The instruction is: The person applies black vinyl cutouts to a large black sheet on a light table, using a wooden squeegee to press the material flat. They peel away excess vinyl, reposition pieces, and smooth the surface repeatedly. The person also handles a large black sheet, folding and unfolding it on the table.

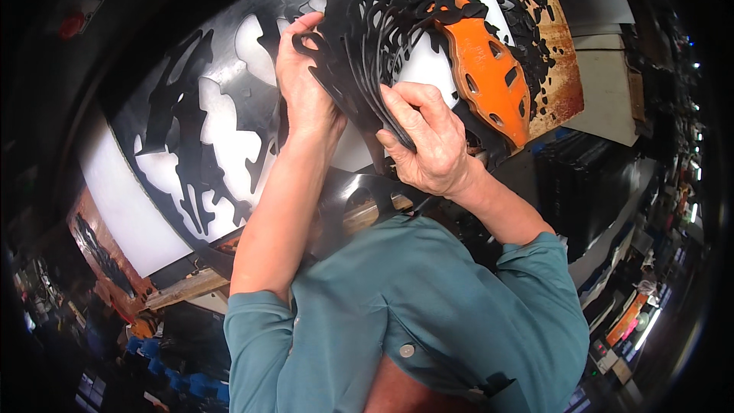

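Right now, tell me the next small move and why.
I'd probably ease the left hand slightly leftward to separate the black layers: the right hand pinches several edges bunched together, while the left is at their opposite side.

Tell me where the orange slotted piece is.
In the head view, the orange slotted piece lies right of centre, between the right hand and the rust-stained board strewn with black scraps.
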`<state>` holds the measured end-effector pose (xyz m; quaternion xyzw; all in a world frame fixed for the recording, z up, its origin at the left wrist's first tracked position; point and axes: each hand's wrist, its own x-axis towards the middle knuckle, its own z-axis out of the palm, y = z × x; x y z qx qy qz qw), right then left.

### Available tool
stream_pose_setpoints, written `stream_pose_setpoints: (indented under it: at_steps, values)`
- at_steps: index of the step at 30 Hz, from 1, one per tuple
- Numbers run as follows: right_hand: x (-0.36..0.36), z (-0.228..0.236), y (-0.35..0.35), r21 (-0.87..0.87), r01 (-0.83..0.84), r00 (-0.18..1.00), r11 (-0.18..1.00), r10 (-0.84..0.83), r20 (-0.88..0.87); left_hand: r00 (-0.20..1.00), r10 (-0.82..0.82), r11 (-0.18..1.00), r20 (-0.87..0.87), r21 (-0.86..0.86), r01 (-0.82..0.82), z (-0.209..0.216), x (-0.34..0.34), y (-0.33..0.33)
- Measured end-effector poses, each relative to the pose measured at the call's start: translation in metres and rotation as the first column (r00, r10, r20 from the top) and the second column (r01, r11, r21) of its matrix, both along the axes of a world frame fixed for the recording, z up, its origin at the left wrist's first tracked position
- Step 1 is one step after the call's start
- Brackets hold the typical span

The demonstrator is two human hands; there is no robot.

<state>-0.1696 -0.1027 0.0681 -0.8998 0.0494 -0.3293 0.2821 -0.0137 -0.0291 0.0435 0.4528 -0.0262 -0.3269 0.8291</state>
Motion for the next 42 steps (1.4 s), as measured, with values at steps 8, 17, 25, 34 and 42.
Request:
stream_pose_setpoints:
  at_steps: [8,17,25,34,42]
  values:
    - [0.002,-0.003,0.018,0.022,-0.017,1.000,1.000,0.017,0.008,0.985,0.162,0.986,0.065,-0.052,-0.159,-0.019,0.010,-0.022]
    - [0.024,-0.015,0.048,0.130,0.126,0.985,0.983,-0.140,0.105,0.842,0.307,0.926,0.444,0.066,-0.372,-0.018,0.016,-0.036]
    - [0.006,0.007,0.020,0.745,0.189,0.967,0.640,-0.253,-0.028,0.931,-0.034,0.954,0.364,0.289,-0.078,0.018,0.009,-0.003]
    - [0.005,0.030,-0.002,0.982,-0.125,0.978,0.139,-0.148,0.146,0.549,-0.225,0.955,0.805,0.295,-0.041,0.056,-0.025,0.042]
    - [0.011,0.034,-0.004,0.963,-0.269,0.956,-0.037,-0.135,0.262,0.399,-0.302,0.946,0.866,0.325,0.010,0.057,-0.020,0.028]
